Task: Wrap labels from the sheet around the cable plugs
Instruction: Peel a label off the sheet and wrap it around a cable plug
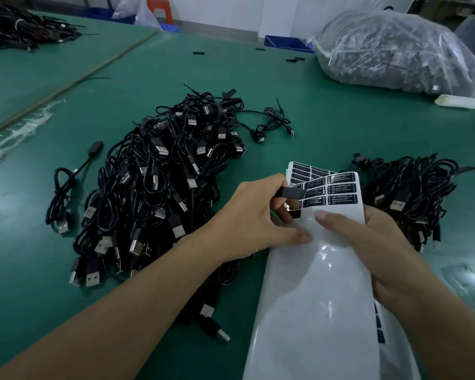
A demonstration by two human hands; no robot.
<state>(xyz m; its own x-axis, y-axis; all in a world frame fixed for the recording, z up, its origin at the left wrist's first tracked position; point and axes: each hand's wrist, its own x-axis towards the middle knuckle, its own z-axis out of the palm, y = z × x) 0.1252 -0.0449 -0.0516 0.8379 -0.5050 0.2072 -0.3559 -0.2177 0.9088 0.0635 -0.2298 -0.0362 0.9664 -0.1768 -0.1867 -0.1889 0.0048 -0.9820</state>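
Your left grip pinches a black cable plug over the label sheet. Your right grip clamps that sheet, lower right.

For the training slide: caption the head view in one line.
Left hand holds a black plug at the label sheet gripped by the right hand, beside a cable pile.

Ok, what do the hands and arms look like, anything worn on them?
Both are bare. The left hand and right hand show no gloves or rings, and the visible nails are short and unpainted. No sleeve, watch or wristband shows on the left forearm or the right forearm.
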